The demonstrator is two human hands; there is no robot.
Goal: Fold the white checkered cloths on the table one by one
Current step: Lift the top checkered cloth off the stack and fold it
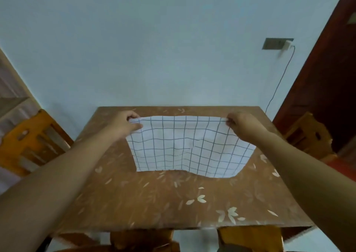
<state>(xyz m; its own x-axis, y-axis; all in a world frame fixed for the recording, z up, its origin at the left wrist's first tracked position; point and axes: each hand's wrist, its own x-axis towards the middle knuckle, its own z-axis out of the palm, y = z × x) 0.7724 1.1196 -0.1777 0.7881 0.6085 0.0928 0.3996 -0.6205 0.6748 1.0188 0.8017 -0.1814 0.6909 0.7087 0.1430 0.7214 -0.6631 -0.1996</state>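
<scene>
The white checkered cloth (190, 145) is spread over the 12 o'clock half of the table (154, 199). It is judged light and limp, best taken at its corners. Its 10 o'clock corner is pinched by the left hand (128, 122), its 2 o'clock corner by the right hand (238, 124).

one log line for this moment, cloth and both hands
step: fold cloth | left hand: pinches far left corner | right hand: pinches far right corner | cloth: far edge raised, near edge on table
</scene>
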